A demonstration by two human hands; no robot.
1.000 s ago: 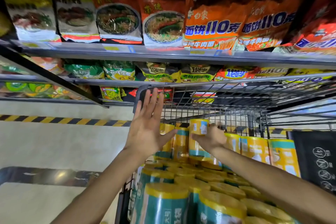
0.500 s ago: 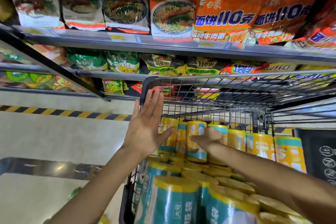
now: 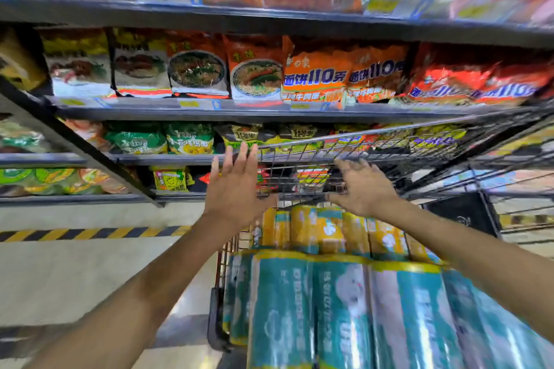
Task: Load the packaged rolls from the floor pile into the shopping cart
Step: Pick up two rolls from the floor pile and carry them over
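Right hand [image 3: 364, 189] lifted off the packaged rolls [image 3: 344, 302], grip loose and empty; left hand [image 3: 236, 186] stayed splayed, holding nothing. Rolls sat packed in the shopping cart [image 3: 329, 141], so that placement looked done.

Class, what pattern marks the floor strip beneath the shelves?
Diagonal black-and-yellow stripes on the floor strip, head view.
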